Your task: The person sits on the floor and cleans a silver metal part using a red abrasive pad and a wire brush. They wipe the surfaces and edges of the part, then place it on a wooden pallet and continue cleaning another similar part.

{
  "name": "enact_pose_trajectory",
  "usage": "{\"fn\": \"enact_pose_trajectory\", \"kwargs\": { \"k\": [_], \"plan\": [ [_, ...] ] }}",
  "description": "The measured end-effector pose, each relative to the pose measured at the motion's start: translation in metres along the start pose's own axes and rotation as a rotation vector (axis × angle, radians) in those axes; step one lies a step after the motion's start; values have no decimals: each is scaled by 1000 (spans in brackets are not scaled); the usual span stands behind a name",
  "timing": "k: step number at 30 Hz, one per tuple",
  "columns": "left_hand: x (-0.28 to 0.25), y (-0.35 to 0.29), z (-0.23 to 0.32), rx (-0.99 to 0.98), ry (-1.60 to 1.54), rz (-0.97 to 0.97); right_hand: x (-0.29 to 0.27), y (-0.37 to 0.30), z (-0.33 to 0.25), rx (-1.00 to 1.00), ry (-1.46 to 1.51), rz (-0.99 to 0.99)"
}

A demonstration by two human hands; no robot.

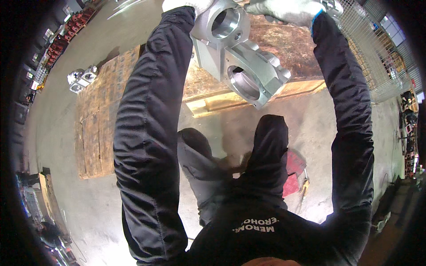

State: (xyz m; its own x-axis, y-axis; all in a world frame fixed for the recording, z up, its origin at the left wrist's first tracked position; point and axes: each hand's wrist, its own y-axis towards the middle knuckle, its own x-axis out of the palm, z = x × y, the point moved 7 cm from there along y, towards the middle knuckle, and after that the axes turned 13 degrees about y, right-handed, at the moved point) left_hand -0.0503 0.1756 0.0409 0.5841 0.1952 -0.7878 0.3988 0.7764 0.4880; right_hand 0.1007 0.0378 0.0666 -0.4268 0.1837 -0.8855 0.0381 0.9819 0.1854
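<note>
A silver-grey metal casting [258,66] with large round bores lies near the front edge of a wooden tabletop [288,48]. Whether it is one piece or two close together, I cannot tell. My left hand [188,5], in a white glove, is at the casting's upper left side; the picture's top edge cuts off its fingers. My right hand [290,11], also gloved in white, reaches in from the right just above the tabletop. Its fingers point left toward the casting and look closed, with something dark partly showing under them. Another shiny metal part [333,6] sits beside my right wrist.
To the left is a low wooden platform [100,133], with another metal casting [81,80] at its far left edge. A wire mesh cage [377,57] stands at the right. On the floor near my legs lie a red object [293,173] and a yellow-handled tool [305,187].
</note>
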Motion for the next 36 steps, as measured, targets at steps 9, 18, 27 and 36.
{"fn": "enact_pose_trajectory", "kwargs": {
  "k": [9,18,27,36],
  "plan": [
    [24,10,1,29,-121,62,101,-42,75,126,178,359],
    [27,28,-38,131,25,63,98,-58,80,31,325,434],
    [6,0,-5,-259,150,195,211,-108,254,460,1611,339],
    [16,9,-40,-293,23,116,229,-133,199,500,1680,529]
  ]
}}
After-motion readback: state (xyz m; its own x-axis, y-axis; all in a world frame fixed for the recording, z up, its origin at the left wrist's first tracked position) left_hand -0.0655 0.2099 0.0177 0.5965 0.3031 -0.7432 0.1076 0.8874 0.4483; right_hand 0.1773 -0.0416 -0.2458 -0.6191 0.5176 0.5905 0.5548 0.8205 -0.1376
